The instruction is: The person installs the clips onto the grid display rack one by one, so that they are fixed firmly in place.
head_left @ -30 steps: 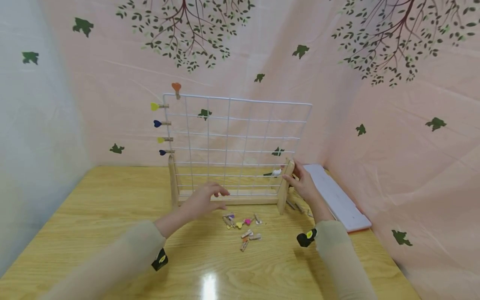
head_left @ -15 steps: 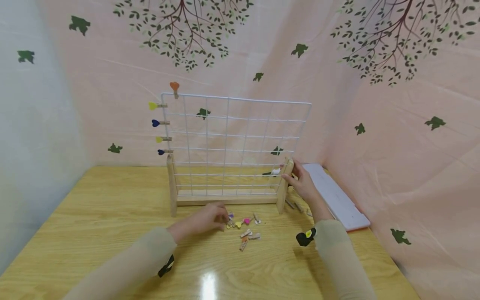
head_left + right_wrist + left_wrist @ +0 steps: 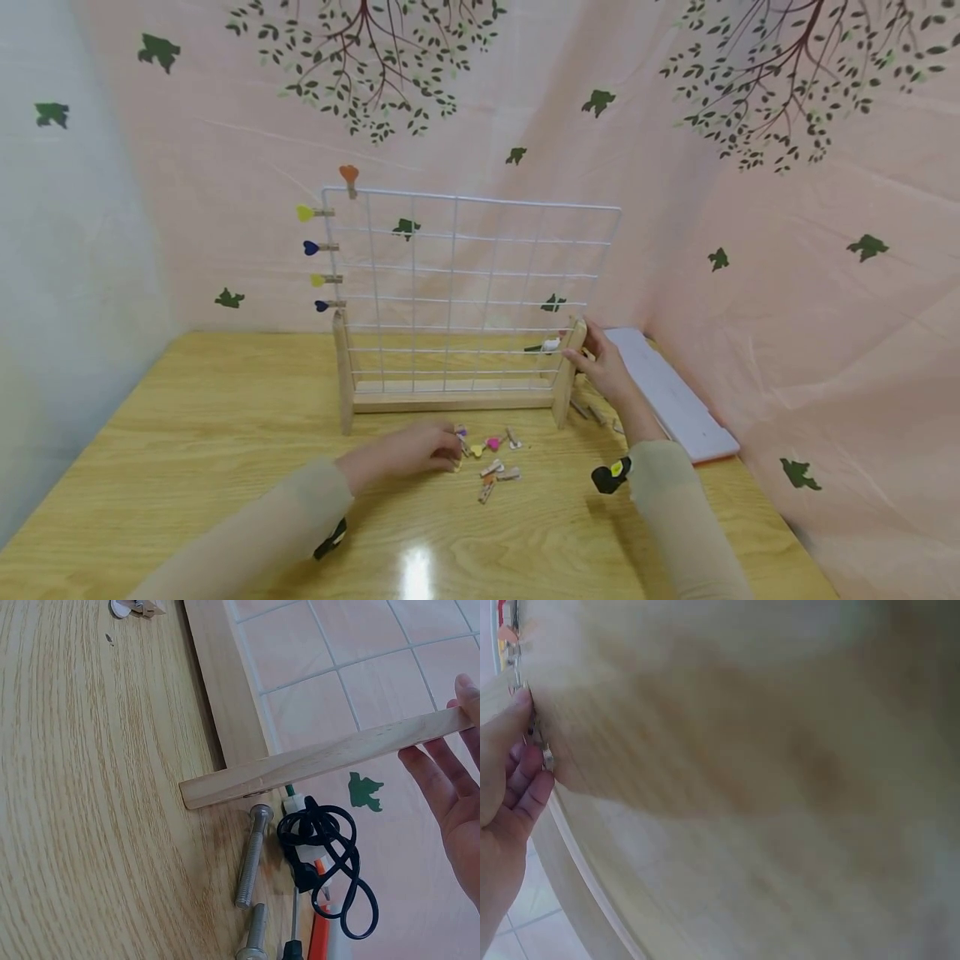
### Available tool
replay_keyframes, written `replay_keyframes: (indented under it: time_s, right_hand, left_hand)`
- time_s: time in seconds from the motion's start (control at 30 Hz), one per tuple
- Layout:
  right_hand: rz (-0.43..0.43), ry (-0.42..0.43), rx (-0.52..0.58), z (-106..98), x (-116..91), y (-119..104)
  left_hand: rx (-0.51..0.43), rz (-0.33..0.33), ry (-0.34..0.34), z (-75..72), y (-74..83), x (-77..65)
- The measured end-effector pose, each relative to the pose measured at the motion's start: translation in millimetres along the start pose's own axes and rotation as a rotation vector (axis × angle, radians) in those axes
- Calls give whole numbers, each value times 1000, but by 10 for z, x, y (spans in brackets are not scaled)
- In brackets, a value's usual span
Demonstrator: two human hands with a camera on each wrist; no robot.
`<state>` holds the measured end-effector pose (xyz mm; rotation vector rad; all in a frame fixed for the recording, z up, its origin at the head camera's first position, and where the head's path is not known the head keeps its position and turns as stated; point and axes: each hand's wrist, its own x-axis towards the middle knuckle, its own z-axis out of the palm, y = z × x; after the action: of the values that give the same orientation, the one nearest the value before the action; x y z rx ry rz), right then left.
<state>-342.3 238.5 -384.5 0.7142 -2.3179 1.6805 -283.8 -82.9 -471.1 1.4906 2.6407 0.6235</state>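
Note:
A white wire grid [image 3: 450, 275] stands upright in a wooden stand [image 3: 453, 402]. My right hand [image 3: 611, 371] grips the top of its right wooden post [image 3: 567, 379], thumb in front; the right wrist view shows the fingers around that post [image 3: 322, 757]. On the table, my left hand [image 3: 420, 450] pinches a small wooden clothespin at the left of a loose pile, its yellow heart [image 3: 457, 467] peeking out below the fingertips. In the left wrist view, thumb and fingers close about small clips [image 3: 546, 756]. Beside them lie clothespins with a pink heart [image 3: 492, 443] and a yellow heart [image 3: 476, 451].
Heart clothespins line the grid's left edge, such as a blue one [image 3: 311, 248], and an orange one [image 3: 348, 177] tops it. Right of the stand lie bolts [image 3: 255, 855], a coiled black cable [image 3: 322, 832] and a screwdriver [image 3: 293, 949]. A long white board [image 3: 667, 392] lies farther right.
My left hand has come down from in front of the grid to the clothespin pile, and one yellow-heart clothespin has shifted slightly toward me. The right hand stays on the post.

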Motion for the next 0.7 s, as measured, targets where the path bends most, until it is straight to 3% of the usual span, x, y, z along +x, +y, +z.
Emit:
replay_keyframes:
  time_s: [0.13,0.3,0.33,0.53,0.7]
  right_hand:
    - [9,2,6,-1,-3,7]
    - [12,-10,-1,-9,-7,21]
    - [11,-11,0,-7,-8,18]
    - [1,-6,2,5,-8,5]
    - [0,-4,-12,3,-6,3]
  left_hand:
    - [30,-12,23,9,45,-22]
    - [-106,-143,40,-102,153,-77]
    - [-129,-144,50,-139,167,-86]
    - [-167,-113,235,-456,221,-139]
    - [-248,-202,367,-875,294,-220]
